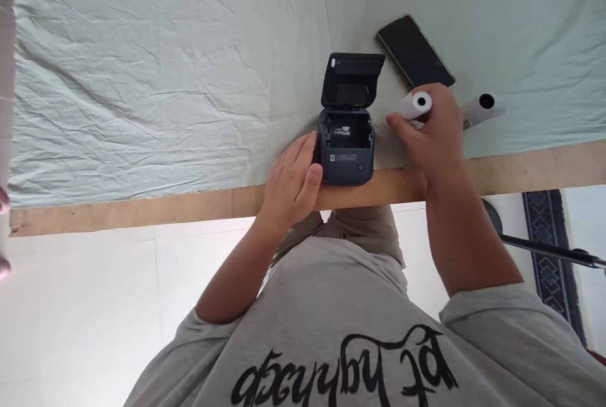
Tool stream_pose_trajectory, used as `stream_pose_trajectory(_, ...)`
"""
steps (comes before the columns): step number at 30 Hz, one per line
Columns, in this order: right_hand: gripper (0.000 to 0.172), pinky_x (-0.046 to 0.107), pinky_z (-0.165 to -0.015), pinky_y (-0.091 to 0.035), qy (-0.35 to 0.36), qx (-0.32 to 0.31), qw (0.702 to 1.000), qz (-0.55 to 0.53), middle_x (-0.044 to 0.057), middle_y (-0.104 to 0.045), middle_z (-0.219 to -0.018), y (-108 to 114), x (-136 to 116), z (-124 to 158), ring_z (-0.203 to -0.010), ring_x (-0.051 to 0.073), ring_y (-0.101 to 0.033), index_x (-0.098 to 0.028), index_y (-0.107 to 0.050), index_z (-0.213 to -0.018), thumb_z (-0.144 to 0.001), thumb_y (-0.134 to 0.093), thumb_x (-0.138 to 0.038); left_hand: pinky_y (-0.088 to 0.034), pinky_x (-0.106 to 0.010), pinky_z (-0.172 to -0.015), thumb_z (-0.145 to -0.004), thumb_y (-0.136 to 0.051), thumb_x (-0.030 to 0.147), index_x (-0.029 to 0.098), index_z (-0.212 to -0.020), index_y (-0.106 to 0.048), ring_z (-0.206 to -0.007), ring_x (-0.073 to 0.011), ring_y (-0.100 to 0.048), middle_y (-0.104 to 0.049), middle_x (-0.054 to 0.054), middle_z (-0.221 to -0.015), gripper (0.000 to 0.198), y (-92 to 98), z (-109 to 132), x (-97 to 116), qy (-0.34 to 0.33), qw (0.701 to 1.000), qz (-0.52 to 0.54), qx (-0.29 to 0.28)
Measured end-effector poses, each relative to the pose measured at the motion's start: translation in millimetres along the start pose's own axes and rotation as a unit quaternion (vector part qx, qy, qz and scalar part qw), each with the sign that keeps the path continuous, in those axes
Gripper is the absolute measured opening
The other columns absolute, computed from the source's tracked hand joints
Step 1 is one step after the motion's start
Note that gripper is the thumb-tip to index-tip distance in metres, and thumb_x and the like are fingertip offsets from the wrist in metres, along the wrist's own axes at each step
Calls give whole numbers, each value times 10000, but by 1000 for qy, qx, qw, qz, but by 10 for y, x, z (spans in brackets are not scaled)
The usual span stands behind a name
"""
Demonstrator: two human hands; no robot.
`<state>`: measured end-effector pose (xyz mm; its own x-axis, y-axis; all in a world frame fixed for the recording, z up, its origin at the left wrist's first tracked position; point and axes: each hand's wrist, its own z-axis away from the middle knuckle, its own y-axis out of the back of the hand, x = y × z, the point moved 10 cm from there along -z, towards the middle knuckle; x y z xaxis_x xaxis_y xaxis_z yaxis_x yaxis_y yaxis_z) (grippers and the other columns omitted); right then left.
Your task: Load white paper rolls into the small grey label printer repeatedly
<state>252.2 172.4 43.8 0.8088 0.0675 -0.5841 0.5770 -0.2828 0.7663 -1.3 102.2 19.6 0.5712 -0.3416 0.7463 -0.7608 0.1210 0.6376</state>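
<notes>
Along the left side of the printer (348,165) lies the left hand (293,180), fingers extended and thumb at the near corner, touching the casing without wrapping around it. The printer is dark blue-grey and boxy with rounded corners; its near edge overlaps the table's wooden edge (398,185). Its black lid (353,82) stands open, hinged at the far side and pointing away from the person, so body and lid together make a long axis running from near to far. A pale label shows inside the well. Just right of the printer, apart from it, is a white paper roll (402,108) with a dark hollow core, grasped between the thumb and fingers of the right hand (436,126); its cored end faces up, its long axis slanting away from the printer. Beyond the printer to the right lies a phone (415,50); farther right is a second roll (478,112), cored end up.
</notes>
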Motion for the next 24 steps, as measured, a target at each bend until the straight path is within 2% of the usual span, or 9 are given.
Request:
stream_pose_trajectory(4, 349, 498, -918, -534, 10, -42, 999, 32, 78, -702, -1045, -166, 11, 3, -982, 273, -650, -256, -601, -1038, -754, -805, -258, -407, -465, -1238, -1077, -30, 696, 57, -1578, -464, -1475, -313, -535, -537, -225, -1591, 921, -6, -3, -7, 3, 1000, -7, 0)
stream_pose_trajectory(6, 438, 489, -894, -548, 34, -25, 999, 30, 98, -718, -1082, -94, -37, 54, -960, 269, -666, -237, -613, -1136, -750, -819, -261, -409, -466, -1234, -1077, -34, 698, 61, -1582, -460, -1473, -314, -535, -537, -220, -1593, 917, -6, -3, -10, 3, 1000, -9, -2)
stream_pose_trajectory(8, 474, 483, -896, -555, 79, 29, 996, 23, 122, -720, -1123, 134, -79, 124, -1005, 281, -684, -210, -627, -1200, -765, -810, -265, -413, -464, -1229, -1078, -41, 698, 71, -1585, -457, -1471, -314, -536, -536, -217, -1596, 907, -2, -3, -8, 2, 1000, -8, -3)
stream_pose_trajectory(10, 405, 503, -934, -538, 106, 94, 989, 32, 127, -708, -1119, 438, 17, 180, -1071, 303, -675, -200, -657, -1157, -776, -783, -253, -420, -461, -1223, -1079, -39, 695, 72, -1588, -453, -1468, -312, -539, -536, -219, -1594, 905, 0, -3, -1, -2, 1000, -6, -6)
stream_pose_trajectory(12, 384, 535, -946, -511, 101, 170, 977, 82, 105, -684, -1066, 752, 265, 199, -1023, 303, -655, -215, -666, -1078, -721, -807, -218, -424, -461, -1218, -1077, -34, 695, 74, -1590, -451, -1464, -313, -540, -539, -222, -1589, 907, -1, -4, 3, -5, 1000, -4, -8)
stream_pose_trajectory(14, 508, 552, -949, -497, 67, 189, 970, 140, 124, -662, -1123, 902, 603, 142, -1090, 332, -642, -214, -665, -1078, -636, -912, -261, -422, -466, -1219, -1078, -41, 694, 86, -1592, -452, -1464, -316, -539, -543, -217, -1587, 896, -5, -6, -1, -5, 1000, -5, -10)
stream_pose_trajectory(17, 706, 523, -933, -500, 6, 147, 977, 152, 167, -621, -1208, 872, 1063, -3, -1120, 325, -634, -205, -676, -1146, -525, -1002, -290, -416, -474, -1222, -1079, -54, 696, 101, -1591, -458, -1459, -320, -544, -550, -211, -1583, 882, -8, -12, -5, -8, 1000, -7, -8)
stream_pose_trajectory(19, 745, 512, -938, -498, -4, 124, 981, 151, 183, -600, -1241, 781, 1191, -80, -1149, 320, -619, -209, -678, -1186, -524, -1008, -295, -414, -477, -1223, -1080, -57, 697, 103, -1590, -459, -1457, -322, -547, -553, -210, -1581, 881, -13, -16, -5, -10, 1000, -9, -8)
stream_pose_trajectory(24, 576, 533, -945, -474, -36, 122, 980, 151, 157, -637, -1099, 636, 1284, -168, -1031, 311, -629, -224, -731, -1091, -579, -985, -297, -416, -476, -1222, -1077, -54, 703, 106, -1591, -455, -1459, -317, -545, -553, -204, -1581, 883, -12, -14, 3, -1, 1000, -9, -11)
